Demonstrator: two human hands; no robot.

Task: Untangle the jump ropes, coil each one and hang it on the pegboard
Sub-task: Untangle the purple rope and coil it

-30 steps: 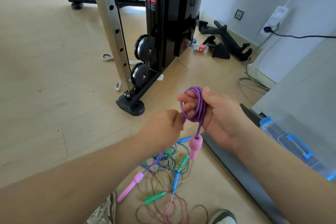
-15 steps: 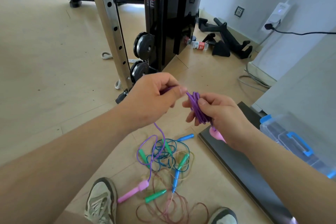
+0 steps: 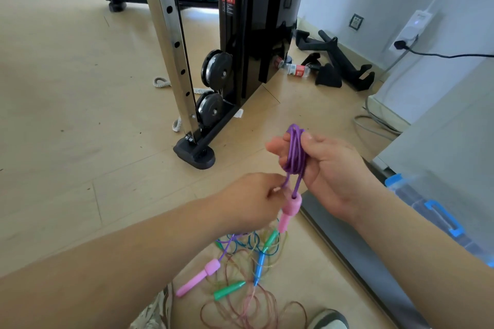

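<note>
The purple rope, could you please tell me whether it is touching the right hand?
Touching. The head view shows the purple rope coiled around the fingers of the right hand, with the thumb pressed against the top of the coil.

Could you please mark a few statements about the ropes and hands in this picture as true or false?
1. The purple rope is coiled round the right-hand grip's fingers. True.
2. Both pink handles lie on the floor. False: one pink handle hangs under the coil; the other pink handle lies on the floor.
3. The left-hand grip pinches the purple rope below its coil. True.
4. The water bottle stands upright. False: it lies on its side.
</note>
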